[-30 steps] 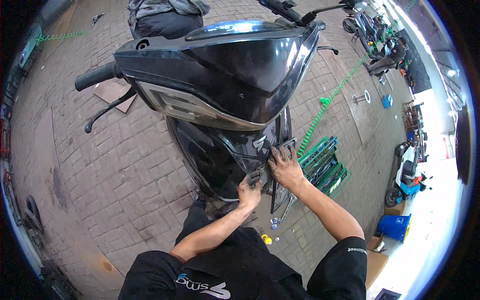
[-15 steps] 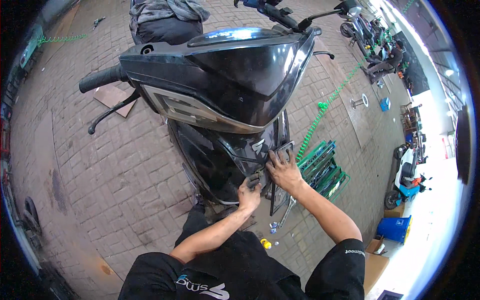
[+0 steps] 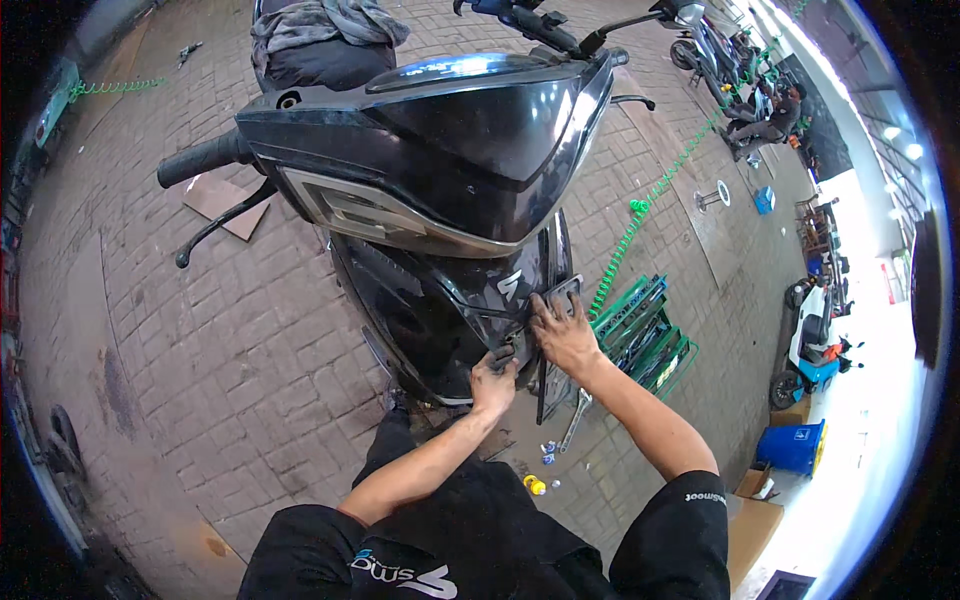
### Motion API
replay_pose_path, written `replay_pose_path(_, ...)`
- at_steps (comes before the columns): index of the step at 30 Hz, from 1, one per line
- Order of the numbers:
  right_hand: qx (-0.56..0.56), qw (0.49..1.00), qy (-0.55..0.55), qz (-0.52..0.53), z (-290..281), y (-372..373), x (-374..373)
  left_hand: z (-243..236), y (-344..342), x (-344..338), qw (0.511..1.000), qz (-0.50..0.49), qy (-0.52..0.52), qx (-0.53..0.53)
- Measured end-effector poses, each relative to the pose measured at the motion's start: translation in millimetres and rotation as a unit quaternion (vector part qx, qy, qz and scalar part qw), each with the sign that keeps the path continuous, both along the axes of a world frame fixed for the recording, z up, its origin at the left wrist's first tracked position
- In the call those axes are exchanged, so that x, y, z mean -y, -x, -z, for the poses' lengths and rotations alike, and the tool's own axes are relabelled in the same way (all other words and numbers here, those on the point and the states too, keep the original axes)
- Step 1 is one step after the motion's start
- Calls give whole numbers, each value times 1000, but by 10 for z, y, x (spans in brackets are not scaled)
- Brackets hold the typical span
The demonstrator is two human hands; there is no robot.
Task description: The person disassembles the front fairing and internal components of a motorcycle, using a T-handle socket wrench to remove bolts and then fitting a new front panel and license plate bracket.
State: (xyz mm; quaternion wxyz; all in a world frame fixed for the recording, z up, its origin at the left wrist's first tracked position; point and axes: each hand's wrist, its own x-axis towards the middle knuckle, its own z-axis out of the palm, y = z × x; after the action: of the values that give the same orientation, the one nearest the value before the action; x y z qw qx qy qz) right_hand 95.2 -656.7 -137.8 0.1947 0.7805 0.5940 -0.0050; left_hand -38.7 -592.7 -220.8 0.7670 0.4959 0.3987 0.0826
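In front of me stands a black scooter (image 3: 430, 160), its front fairing (image 3: 410, 310) facing my hands. My right hand (image 3: 564, 335) is on a dark, narrow flat plate (image 3: 552, 392) at the fairing's right side, fingers bent over the upper part. Close beside it, my left hand (image 3: 494, 378) is closed at the lower front of the fairing, next to a small fitting. What its fingers pinch is too small and covered to make out. The plate's middle is hidden behind my right hand.
A green tool box (image 3: 640, 335) with trays of tools lies right of the scooter, a wrench (image 3: 574, 420) near it. A yellow-capped bottle (image 3: 535, 485) is on the paving. A green coiled hose (image 3: 625, 245) runs back toward a seated person (image 3: 770, 120). A blue bin (image 3: 790, 448) stands right.
Both hands stay at the same spot on the fairing, the left fingers shifting slightly upward. The whole view has moved a little.
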Motion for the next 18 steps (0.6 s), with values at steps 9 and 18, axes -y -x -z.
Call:
replay_pose_path(9,-215,870,-275,348,41,719,-97,-116,66,-70,995,14,-96,-13)
replay_pose_path(18,-332,709,-462,417,217,766,-58,35,106,-112,994,30,-102,0)
